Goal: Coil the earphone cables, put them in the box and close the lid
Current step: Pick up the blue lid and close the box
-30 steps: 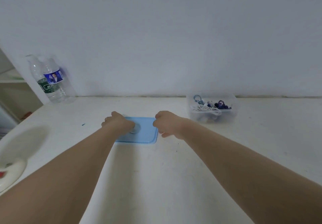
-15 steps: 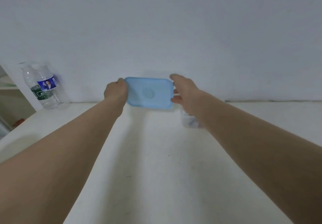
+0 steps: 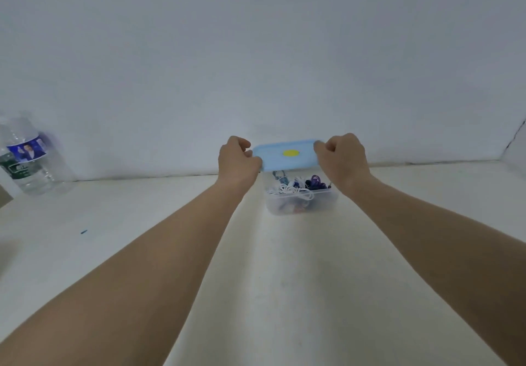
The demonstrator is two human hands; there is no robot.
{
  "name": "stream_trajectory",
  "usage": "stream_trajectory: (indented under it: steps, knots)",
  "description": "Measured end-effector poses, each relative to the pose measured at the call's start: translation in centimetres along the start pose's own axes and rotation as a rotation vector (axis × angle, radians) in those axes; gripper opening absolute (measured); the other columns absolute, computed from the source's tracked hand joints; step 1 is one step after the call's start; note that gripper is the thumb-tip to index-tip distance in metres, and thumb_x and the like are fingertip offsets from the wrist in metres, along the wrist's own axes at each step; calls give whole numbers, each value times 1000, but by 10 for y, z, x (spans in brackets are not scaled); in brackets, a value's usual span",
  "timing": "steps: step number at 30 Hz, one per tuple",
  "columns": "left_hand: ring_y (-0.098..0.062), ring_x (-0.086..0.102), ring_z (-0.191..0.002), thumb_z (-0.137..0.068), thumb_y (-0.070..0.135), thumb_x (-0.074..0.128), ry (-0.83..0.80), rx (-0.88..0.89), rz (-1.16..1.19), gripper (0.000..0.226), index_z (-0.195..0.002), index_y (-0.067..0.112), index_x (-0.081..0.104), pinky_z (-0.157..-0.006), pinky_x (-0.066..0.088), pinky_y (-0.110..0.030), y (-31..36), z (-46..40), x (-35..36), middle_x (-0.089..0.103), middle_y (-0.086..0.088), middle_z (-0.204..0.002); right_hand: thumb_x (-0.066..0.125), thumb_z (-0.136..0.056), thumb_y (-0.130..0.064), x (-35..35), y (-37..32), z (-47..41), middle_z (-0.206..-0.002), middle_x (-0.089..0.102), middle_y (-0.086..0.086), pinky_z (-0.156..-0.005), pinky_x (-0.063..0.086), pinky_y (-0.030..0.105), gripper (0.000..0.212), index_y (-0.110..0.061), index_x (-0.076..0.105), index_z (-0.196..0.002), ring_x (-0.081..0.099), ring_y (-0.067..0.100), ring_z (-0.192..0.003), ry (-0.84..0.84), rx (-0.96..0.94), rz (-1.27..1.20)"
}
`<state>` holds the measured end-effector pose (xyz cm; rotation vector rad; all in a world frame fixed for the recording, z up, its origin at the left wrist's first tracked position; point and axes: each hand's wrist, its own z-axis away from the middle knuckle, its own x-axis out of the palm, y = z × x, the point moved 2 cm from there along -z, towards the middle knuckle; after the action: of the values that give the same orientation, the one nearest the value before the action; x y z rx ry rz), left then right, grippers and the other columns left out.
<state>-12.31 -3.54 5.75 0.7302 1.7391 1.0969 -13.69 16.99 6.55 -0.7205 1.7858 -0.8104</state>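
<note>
A light blue lid with a yellow oval spot hangs in the air just above the clear plastic box. My left hand grips the lid's left end and my right hand grips its right end, fingers curled over the edges. The box stands on the white table near the wall and holds coiled earphone cables, white and dark purple, piled up to its rim. The lid is apart from the box and covers its far side from view.
A clear water bottle with a blue and green label stands at the far left by the wall. The white table runs to the wall behind the box. A small dark speck lies on the table at left.
Both hands lifted the lid off the table, carried it to the right and turned it over, so it now hovers over the box with the yellow spot facing me.
</note>
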Motion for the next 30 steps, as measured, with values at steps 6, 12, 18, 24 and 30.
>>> stream_trajectory:
  steps: [6,12,18,24,30]
  knots:
    - [-20,60,-110,-85,-2,59,-109,83,-182,36,-120,6,55,-82,45,-21,-20,19,33,49,-11,-127,50,-98,-28,7,40,9,-106,46,11,-75,34,27,36,1,61,-79,49,23,-84,-35,-36,119]
    - [-17,50,-101,-91,8,57,-60,126,-269,36,-127,6,51,-83,41,-25,-26,28,37,41,-7,-128,50,-97,-24,5,51,7,-105,53,13,-71,27,22,26,-5,60,-83,48,20,-85,-2,-48,65]
    - [-34,59,-103,-98,14,48,-119,11,-369,34,-130,1,46,-80,48,-38,-28,25,34,59,-15,-116,50,-97,-22,8,50,6,-103,52,10,-70,29,21,22,-10,59,-80,49,18,-85,0,-46,30]
    - [-30,56,-91,-97,11,44,-93,44,-438,28,-120,0,56,-78,48,-39,-24,28,30,62,-15,-109,51,-94,-16,5,49,8,-92,58,10,-66,28,21,22,-4,62,-80,50,19,-80,67,-109,42]
    - [-36,59,-95,-97,11,43,-92,105,-532,28,-121,0,53,-78,49,-41,-17,31,29,63,-18,-110,50,-93,-17,1,40,6,-94,58,8,-68,32,23,25,-2,65,-79,54,21,-83,106,-106,21]
